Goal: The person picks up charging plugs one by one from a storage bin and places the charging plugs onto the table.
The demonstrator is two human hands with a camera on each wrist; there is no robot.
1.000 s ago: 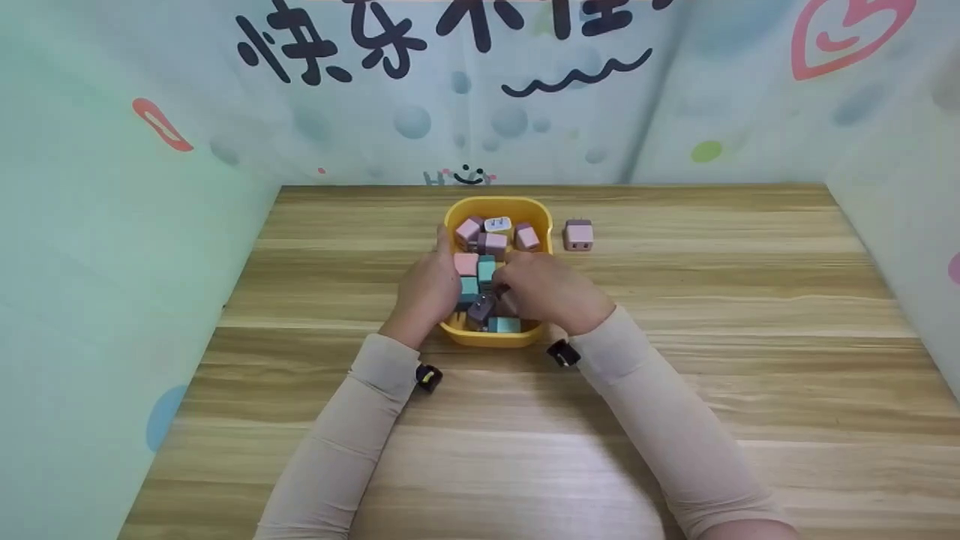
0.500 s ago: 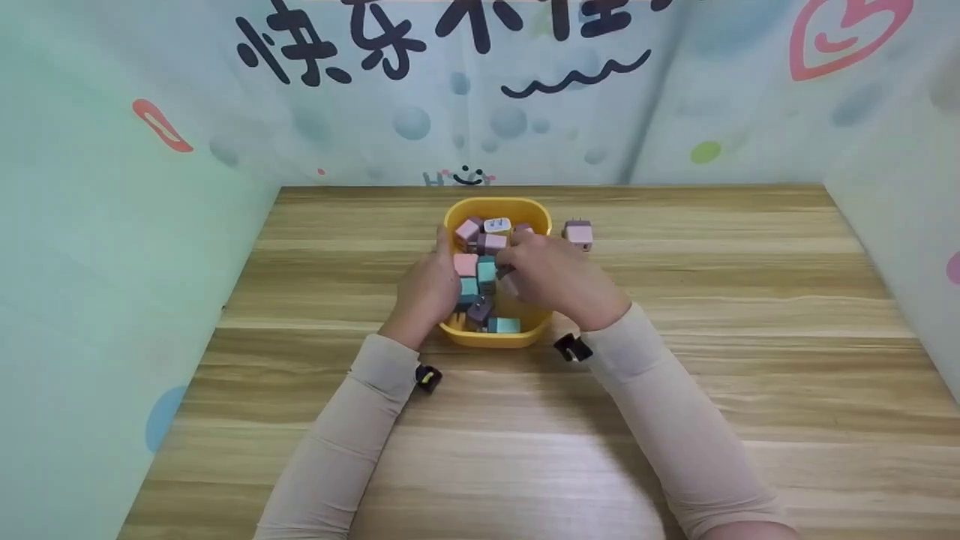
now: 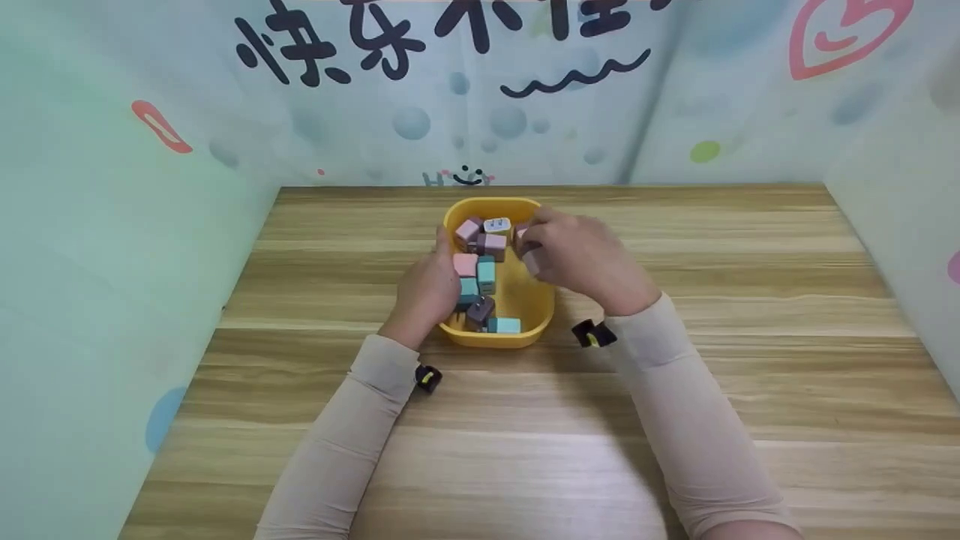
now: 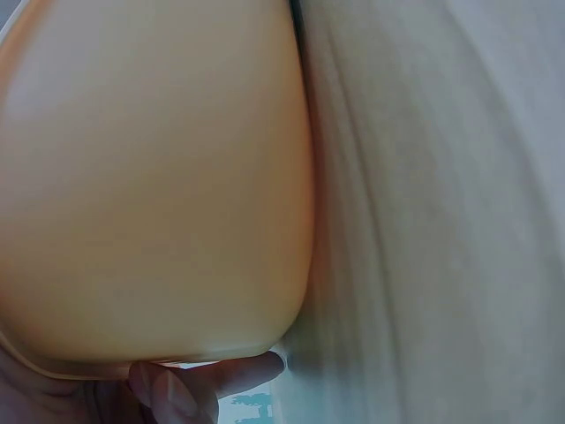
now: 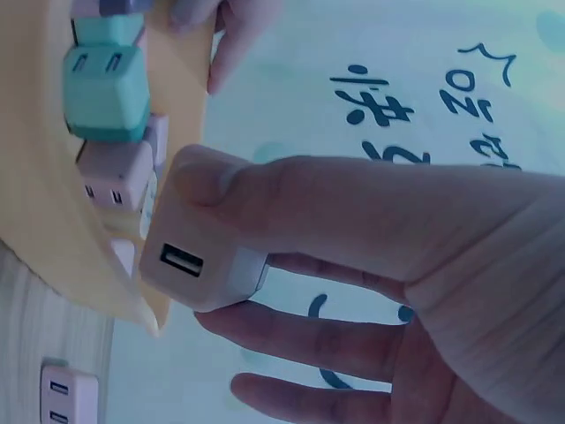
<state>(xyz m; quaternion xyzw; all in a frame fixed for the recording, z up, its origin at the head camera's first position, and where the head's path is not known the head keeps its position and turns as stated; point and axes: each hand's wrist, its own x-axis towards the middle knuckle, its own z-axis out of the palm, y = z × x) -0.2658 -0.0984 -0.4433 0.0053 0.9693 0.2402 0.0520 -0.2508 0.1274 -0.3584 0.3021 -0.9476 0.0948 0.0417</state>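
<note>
A pale pink USB charger (image 5: 192, 231) with one port sits between the thumb and fingers of my right hand (image 3: 585, 255), over the right rim of a yellow plastic basket (image 3: 501, 340). At the basket's left side my left hand (image 3: 426, 291) holds its rim; from the left wrist view, fingers (image 4: 181, 393) show along the wall. Inside lie several plug chargers: mauve-and-pink ones (image 3: 493, 244) at the far end, teal ones (image 3: 487, 274) and a pink one (image 3: 465, 264) mid-left, a dark purple one (image 3: 480, 310) and a light teal one (image 3: 506, 325) near the front.
A two-port pink charger (image 5: 69, 393) stands on the wooden table (image 3: 735, 300) outside the basket's right side; my right hand covers it in the head view. A printed cloth backdrop (image 3: 420, 150) rises behind the table's far edge.
My right hand has lifted the pale charger out of the front right of the basket and moved it up and right to the rim. My left hand stays in place.
</note>
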